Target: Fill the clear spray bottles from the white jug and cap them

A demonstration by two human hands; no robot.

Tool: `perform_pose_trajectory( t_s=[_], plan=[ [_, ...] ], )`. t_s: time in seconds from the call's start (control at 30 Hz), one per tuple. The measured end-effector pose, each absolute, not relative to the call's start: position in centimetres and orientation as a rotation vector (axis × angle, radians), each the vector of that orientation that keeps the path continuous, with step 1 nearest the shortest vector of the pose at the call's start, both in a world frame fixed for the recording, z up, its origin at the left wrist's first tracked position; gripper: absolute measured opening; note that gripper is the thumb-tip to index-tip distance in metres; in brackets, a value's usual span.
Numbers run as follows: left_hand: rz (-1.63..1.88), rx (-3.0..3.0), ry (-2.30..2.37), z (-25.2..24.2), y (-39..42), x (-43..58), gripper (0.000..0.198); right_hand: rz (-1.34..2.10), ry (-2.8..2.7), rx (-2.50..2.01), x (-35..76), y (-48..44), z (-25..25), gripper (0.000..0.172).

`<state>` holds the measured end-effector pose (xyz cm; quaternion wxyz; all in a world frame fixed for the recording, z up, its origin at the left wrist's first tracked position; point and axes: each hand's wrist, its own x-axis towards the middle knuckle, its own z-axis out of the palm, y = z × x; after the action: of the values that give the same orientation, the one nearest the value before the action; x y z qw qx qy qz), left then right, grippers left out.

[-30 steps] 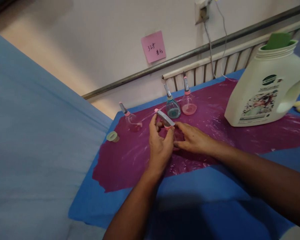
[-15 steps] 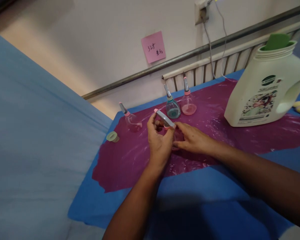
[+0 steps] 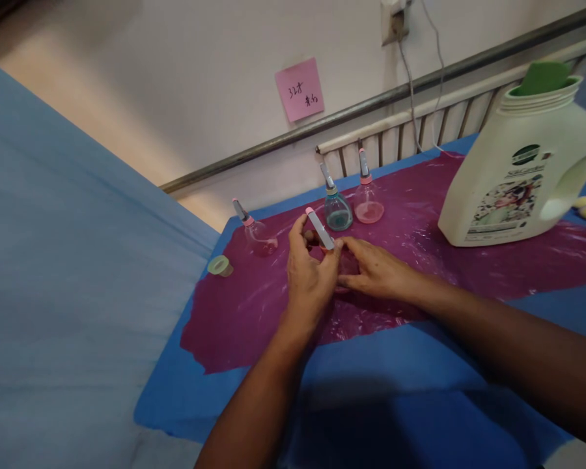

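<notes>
My left hand (image 3: 308, 277) pinches the grey nozzle cap (image 3: 319, 228) of a small clear bottle, thumb and fingers closed around it. My right hand (image 3: 375, 270) wraps the bottle's round body, which is mostly hidden behind both hands. The bottle stands on a magenta plastic sheet (image 3: 254, 312) over a blue cloth. Three similar small bottles stand behind: one pinkish bottle at the left (image 3: 258, 236), one teal bottle (image 3: 337, 212) and one pink bottle (image 3: 368, 203).
A large white detergent jug (image 3: 517, 169) with a green cap lying in its mouth stands at the right. A small pale green cap (image 3: 219, 266) lies at the sheet's left edge. A pink sticky note (image 3: 299, 90) hangs on the wall, above a radiator rail.
The nozzle cap has turned more upright between my left fingers. Both hands stay in the same place.
</notes>
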<state>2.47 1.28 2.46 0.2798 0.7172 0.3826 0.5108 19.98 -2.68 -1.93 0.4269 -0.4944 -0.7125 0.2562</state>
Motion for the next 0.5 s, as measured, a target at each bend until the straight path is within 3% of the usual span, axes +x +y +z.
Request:
perform_pose_trajectory(
  t_s=[0.13,0.5],
  plan=[
    [1.375,1.954,1.117,2.53,1.70,2.04,0.089,0.649,-1.767,-1.232,19.94,-2.71,-1.84,0.058],
    [1.437,1.968,0.962,2.95,1.88,2.34,0.071,0.621,-1.780,-1.221,20.07,-2.48,-2.48,0.071]
  ],
)
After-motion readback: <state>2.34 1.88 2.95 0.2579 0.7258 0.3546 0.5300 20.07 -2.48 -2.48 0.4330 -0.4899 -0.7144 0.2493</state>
